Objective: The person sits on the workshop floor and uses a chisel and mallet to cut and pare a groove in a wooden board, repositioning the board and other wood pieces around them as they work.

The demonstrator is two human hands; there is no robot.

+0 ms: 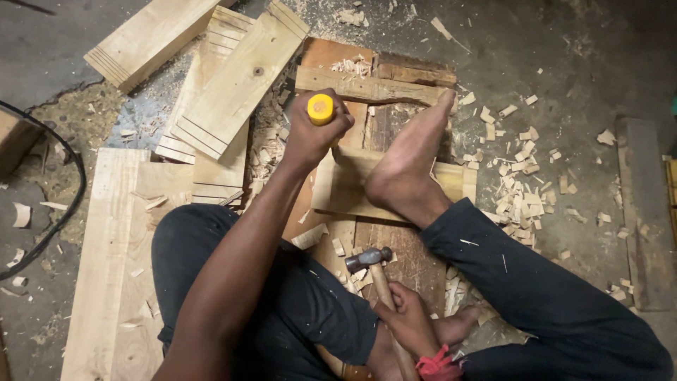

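Two hands: left hand (310, 137) grips one yellow-handled chisel (321, 109), right hand (409, 321) one hammer (374, 271).

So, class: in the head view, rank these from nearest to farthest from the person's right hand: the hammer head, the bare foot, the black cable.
Measured from the right hand:
1. Hammer head, just above it.
2. Bare foot, higher, pressing on a board.
3. Black cable, far left edge.

A single head-worn camera looks steeply down from close above the seated person's lap, facing toward twelve o'clock across the floor (578, 63); arms enter from six o'clock.
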